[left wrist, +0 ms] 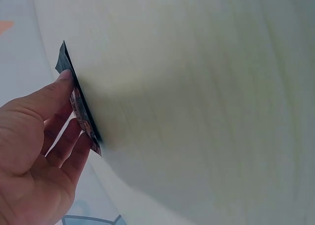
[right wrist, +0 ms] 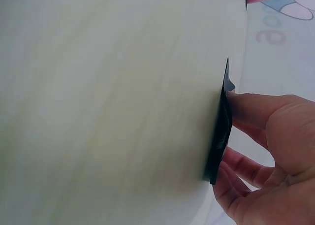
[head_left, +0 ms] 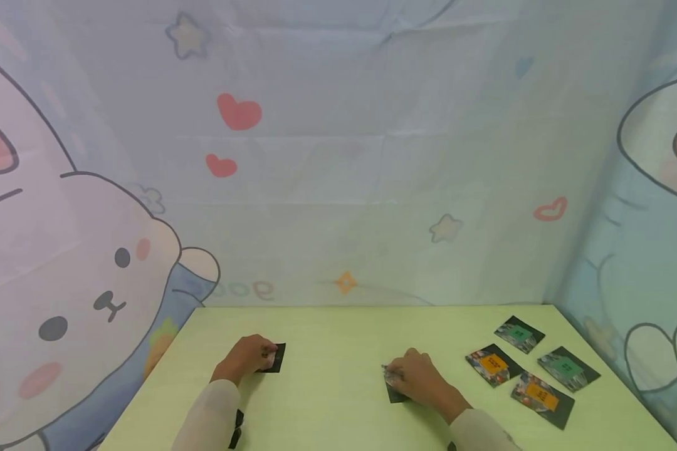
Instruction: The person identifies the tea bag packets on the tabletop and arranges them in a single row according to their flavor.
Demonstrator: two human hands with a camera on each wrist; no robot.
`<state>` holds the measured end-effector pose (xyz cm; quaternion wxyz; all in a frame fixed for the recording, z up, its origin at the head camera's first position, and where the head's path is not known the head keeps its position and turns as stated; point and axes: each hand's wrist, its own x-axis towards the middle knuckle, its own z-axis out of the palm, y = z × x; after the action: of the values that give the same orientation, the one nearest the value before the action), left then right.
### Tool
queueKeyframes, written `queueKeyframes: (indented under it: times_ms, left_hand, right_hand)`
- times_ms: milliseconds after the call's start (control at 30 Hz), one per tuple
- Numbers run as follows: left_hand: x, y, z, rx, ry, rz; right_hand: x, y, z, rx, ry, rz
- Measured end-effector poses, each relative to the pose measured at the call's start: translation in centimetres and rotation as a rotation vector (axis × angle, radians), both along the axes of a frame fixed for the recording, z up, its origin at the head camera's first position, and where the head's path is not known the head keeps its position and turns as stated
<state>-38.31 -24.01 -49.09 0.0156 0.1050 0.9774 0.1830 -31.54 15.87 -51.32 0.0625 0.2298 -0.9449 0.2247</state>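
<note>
My left hand [head_left: 250, 355] grips a small dark flat packet [head_left: 279, 358] at the left of the table. In the left wrist view, the thumb lies at one end of this packet [left wrist: 83, 109] and fingertips touch its printed lower part. Right of the middle, my right hand [head_left: 420, 378] holds another dark packet [head_left: 393, 394] by its edges. The right wrist view has that packet [right wrist: 222, 131] between thumb and fingers, its side bulging slightly. Both packets are at or just above the tabletop; I cannot tell which. The hands partly hide their printed faces.
On the table [head_left: 327, 413] at the right lie two packets with green labels, one farther back [head_left: 519, 334] and one nearer the edge [head_left: 568, 369]. Two orange-labelled packets, one left [head_left: 493, 364] and one in front [head_left: 543, 399], lie beside them. A printed cloth [head_left: 338, 188] hangs behind.
</note>
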Motion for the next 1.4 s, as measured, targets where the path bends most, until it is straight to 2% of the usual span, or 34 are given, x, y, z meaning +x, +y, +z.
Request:
queueKeyframes:
  times_ms: [167,400,633,967,1133,1267,1400]
  left_hand:
    - [0.3,-0.6,-0.3,0.103,-0.054,0.044]
    - [0.3,-0.5,-0.4,0.145,-0.058,0.039]
    - [0.0,-0.7,-0.7,0.148,-0.052,0.041]
    - [0.6,-0.7,-0.2,0.131,-0.053,0.050]
    - [0.8,-0.9,0.2,0.119,-0.062,0.059]
    - [0.8,-0.7,0.2,0.130,-0.072,0.061]
    - [0.6,-0.4,0.0,0.129,-0.058,0.054]
  right_hand:
    - [-1.0,-1.7,-0.4,0.008,0.026,-0.009]
    - [-2.1,-4.6,-0.5,-0.036,0.067,-0.041]
    - [-3.4,-8.3,-0.7,-0.079,0.060,-0.087]
    - [-4.4,-12.8,-0.5,-0.038,0.107,-0.100]
    - [-5.0,-15.0,-1.0,-0.054,0.079,-0.122]
    - [-5.1,-16.3,-0.8,-0.067,0.034,-0.135]
    - [-5.1,-17.2,-0.4,-0.005,0.088,-0.142]
